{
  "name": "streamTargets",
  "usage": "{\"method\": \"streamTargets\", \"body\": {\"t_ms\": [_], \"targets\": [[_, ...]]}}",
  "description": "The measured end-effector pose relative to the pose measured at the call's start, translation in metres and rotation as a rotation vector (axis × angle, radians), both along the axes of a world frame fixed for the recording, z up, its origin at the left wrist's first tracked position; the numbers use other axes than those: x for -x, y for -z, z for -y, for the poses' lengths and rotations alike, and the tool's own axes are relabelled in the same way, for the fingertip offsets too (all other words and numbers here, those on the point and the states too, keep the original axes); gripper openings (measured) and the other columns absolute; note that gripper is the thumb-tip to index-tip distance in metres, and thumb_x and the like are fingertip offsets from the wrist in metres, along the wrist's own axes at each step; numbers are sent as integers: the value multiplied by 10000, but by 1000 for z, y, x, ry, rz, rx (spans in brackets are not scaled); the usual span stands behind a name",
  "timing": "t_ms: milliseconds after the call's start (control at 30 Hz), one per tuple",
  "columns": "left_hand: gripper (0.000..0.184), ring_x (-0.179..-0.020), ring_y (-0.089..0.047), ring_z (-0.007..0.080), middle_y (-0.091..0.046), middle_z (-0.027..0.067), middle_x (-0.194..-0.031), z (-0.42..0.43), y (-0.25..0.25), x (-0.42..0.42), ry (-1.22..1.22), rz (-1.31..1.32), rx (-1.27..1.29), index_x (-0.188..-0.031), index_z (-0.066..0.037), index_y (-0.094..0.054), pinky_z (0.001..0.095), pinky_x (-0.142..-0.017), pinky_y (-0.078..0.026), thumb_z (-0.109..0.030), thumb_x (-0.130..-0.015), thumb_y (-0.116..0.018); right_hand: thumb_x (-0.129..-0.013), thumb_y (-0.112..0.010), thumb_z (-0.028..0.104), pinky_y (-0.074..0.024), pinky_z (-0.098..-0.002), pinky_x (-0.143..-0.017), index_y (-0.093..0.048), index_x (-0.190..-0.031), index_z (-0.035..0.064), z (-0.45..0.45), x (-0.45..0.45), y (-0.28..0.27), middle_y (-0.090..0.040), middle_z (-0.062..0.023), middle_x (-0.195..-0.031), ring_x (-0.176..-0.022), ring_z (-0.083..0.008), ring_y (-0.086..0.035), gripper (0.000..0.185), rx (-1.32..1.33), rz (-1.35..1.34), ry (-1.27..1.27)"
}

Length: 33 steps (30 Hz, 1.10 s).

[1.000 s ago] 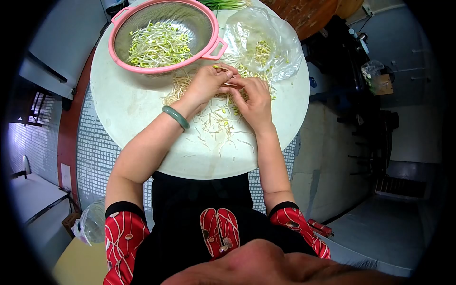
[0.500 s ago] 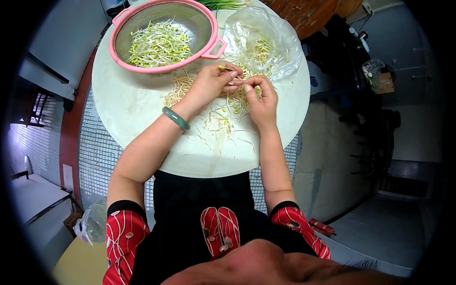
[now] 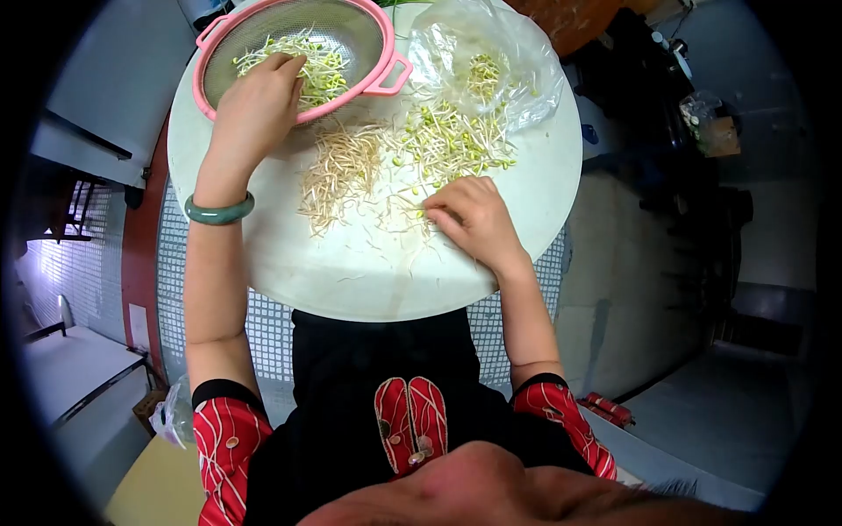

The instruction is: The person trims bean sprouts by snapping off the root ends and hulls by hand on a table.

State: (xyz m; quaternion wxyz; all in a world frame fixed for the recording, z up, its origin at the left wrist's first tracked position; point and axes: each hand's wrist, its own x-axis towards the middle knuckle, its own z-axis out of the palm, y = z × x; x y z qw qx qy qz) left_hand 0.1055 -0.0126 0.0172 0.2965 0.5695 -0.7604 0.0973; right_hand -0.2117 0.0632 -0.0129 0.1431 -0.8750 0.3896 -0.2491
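Note:
My left hand [image 3: 256, 110], with a green bangle [image 3: 219, 210] at the wrist, reaches over the pink-rimmed strainer [image 3: 391, 53]; its fingers are bent down at the bean sprouts [image 3: 326, 74] inside, and their tips are partly hidden. Nearer to me, my right hand [image 3: 478, 219] is closed low over the table, thumb and fingertips together at small scraps. What they pinch is too small to name. Between the hands lies a pile of thin brownish roots [image 3: 342, 171]. A heap of yellow-headed sprouts [image 3: 447, 145] spreads just beyond my right hand.
A clear plastic bag [image 3: 535, 66] with some sprouts in it rests at the far right of the round white table [image 3: 395, 298]. Green stalks show at the far edge. A brown wooden surface [image 3: 566, 22] stands beyond, to the right.
My left hand has left my right hand and moved left and away to the strainer. My right hand has come down nearer to me, uncovering the sprout heap and the root pile.

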Motion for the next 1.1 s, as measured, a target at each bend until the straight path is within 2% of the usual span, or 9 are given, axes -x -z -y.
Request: {"method": "streamTargets", "body": {"t_ms": [167,267,367,433,533,633,800,933,1100], "targets": [[224,-851,-613,313,-623,96,-934,3,1,-2,-15,-29,-65,-1036,-39,-644,423,-693,-480,-176,-861,-612,-767,-711,108,-419,-334,-796,-677,-846,100,2,-5,-4,-607,-25,-831,-837,-207,-572,87,-6,-91,-54],[164,-814,-585,289,-605,85,-860,-3,-7,13,37,-63,323,-960,-59,-656,406,-705,-449,-129,-811,-654,-763,-708,103,-418,-334,-794,-665,-844,100,4,-6,-3,-608,-30,-830,-832,-206,-574,92,-8,-81,-41],[162,-819,-554,262,-586,66,-835,-42,-19,46,184,-127,297,-906,-74,-654,388,-735,-428,-69,-747,-682,-757,-708,111,-415,-337,-792,-657,-866,102,5,0,-2,-604,-31,-824,-824,-207,-574,122,15,-32,-19],[207,-831,-541,244,-559,61,-816,-60,-5,67,449,-162,127,-879,-71,-644,363,-752,-421,-55,-680,-695,-756,-712,127,-413,-339,-793,-653,-881,103,3,9,-3,-600,-31,-818,-818,-209,-572,140,9,-22,-16],[178,-842,-538,240,-553,55,-825,-71,25,88,624,-78,-77,-916,-76,-653,356,-778,-416,-72,-738,-647,-759,-720,149,-411,-338,-790,-645,-868,103,-6,21,-7,-601,-27,-818,-820,-208,-572,141,-38,-64,-17],[175,-862,-536,224,-553,43,-844,-76,36,98,679,-30,-145,-929,-81,-657,347,-800,-412,-109,-761,-616,-767,-717,145,-411,-333,-775,-624,-815,98,-13,27,-6,-607,-22,-826,-826,-205,-577,114,-107,-114,-1],[193,-880,-533,228,-560,36,-879,-75,34,115,768,-84,-275,-941,-80,-656,345,-809,-412,-142,-759,-670,-807,-683,135,-409,-335,-758,-594,-819,85,-12,29,-4,-593,-35,-795,-793,-216,-566,103,-125,-163,22],[184,-879,-538,240,-581,43,-891,-71,30,131,782,-184,-241,-928,-75,-654,354,-799,-411,-164,-773,-696,-822,-669,131,-414,-343,-751,-581,-853,72,-6,31,-5,-588,-50,-786,-769,-232,-563,110,-168,32,18],[134,-847,-561,250,-613,71,-832,-63,30,136,720,-275,-365,-881,-60,-658,358,-799,-409,-157,-794,-690,-828,-661,128,-419,-342,-757,-603,-888,60,-4,33,-15,-601,-58,-798,-759,-233,-574,107,-122,168,78]]}}
